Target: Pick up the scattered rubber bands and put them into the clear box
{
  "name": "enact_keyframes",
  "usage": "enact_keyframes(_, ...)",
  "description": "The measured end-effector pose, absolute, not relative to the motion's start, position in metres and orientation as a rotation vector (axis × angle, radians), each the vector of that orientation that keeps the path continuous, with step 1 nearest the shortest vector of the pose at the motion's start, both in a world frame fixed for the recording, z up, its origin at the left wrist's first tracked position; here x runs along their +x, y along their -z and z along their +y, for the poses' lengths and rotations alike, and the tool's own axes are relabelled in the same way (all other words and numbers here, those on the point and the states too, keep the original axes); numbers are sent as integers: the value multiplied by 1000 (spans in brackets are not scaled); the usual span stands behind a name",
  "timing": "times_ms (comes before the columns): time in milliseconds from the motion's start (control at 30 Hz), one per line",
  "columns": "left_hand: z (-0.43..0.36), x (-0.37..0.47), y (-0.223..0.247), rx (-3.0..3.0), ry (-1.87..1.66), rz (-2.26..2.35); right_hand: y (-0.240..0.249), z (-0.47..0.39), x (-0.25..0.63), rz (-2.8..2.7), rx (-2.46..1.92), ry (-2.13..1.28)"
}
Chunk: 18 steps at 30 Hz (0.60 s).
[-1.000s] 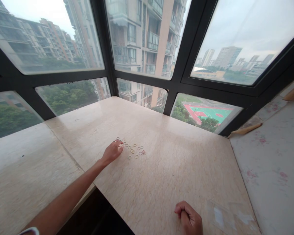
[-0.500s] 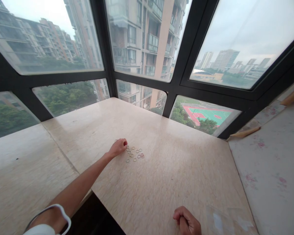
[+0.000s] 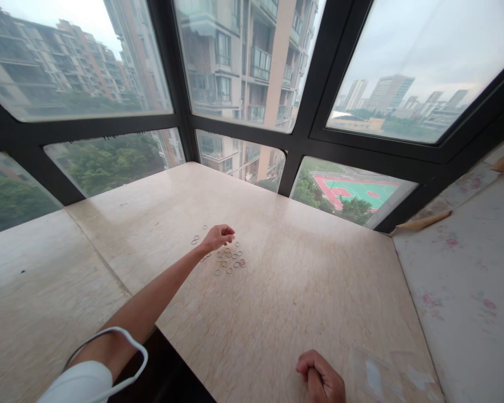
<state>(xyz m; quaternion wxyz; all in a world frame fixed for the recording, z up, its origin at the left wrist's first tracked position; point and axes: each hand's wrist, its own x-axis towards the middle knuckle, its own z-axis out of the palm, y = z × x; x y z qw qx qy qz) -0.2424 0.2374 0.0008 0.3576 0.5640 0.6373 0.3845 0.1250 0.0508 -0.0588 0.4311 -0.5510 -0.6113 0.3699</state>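
Observation:
My left hand (image 3: 218, 237) reaches over the stone counter (image 3: 302, 280), its fingers pinched together. Whatever lies between the fingertips is too small to make out. Several thin rings (image 3: 229, 271) lie just beyond and below that hand, in a loose cluster, some overlapping. A few more rings (image 3: 194, 241) are scattered to the left of the wrist. My right hand (image 3: 320, 376) rests on the counter near the bottom edge, curled into a fist; what it may hold is hidden.
Clear plastic packaging (image 3: 373, 376) lies right of my right hand. Dark window frames (image 3: 296, 151) border the counter's far side, and a floral-papered wall (image 3: 466, 280) stands at the right. A dark gap (image 3: 163, 369) opens below the front edge.
My left hand has moved right from the left side of the ring cluster to its upper edge, uncovering rings on the left. My right hand stays curled in place.

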Motion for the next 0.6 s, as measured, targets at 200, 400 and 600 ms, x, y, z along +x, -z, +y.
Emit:
enact_keyframes(200,235,-231,-1,1450,-980,1651,55,50,123,-1504,-1356,-933)
enact_keyframes(400,232,-222,11,1615,-883,1770,50,51,122,-1513,-1353,-920)
enact_keyframes(600,217,-259,14,1813,-837,2066,47,53,125,-1589,-1337,-918)
